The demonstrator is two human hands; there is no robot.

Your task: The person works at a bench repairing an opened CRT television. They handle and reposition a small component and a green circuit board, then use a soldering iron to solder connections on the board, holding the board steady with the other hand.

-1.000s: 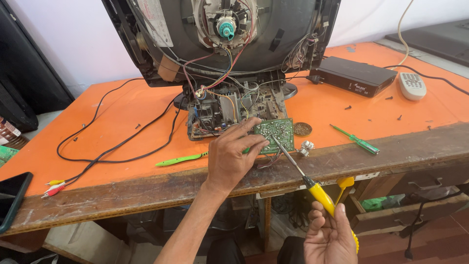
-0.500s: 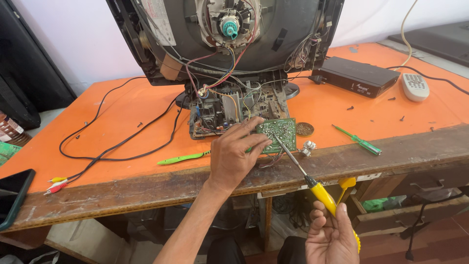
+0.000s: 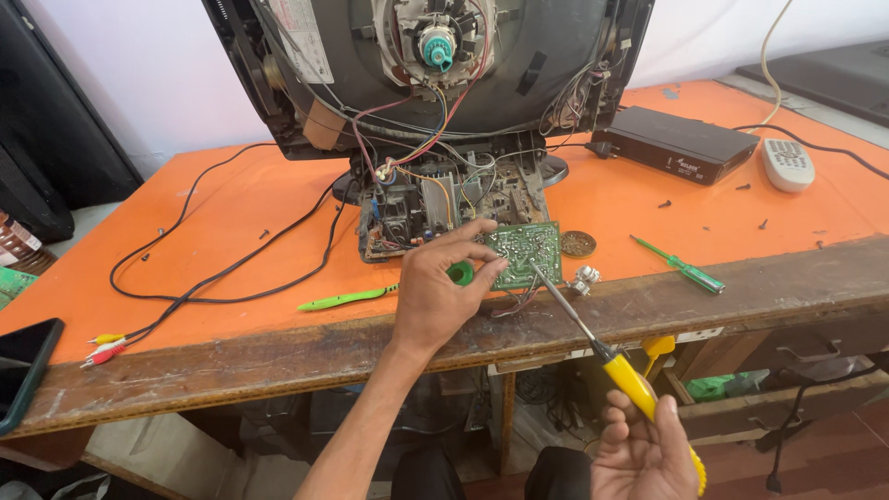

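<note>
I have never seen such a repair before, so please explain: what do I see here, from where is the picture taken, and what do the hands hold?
The camera sits on the person's head and looks down at an orange table. On it stands an old television with its back off and its wiring showing. The left hand steadies a green circuit board. The right hand holds a yellow-handled tool with its tip on the board. Nearby lie a green screwdriver, a black box, a remote and black cables.

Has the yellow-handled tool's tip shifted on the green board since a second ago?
No. The tool's tip rests at about the same spot on the green circuit board, near its lower right part, with the left hand holding the board's left edge as before.
</note>
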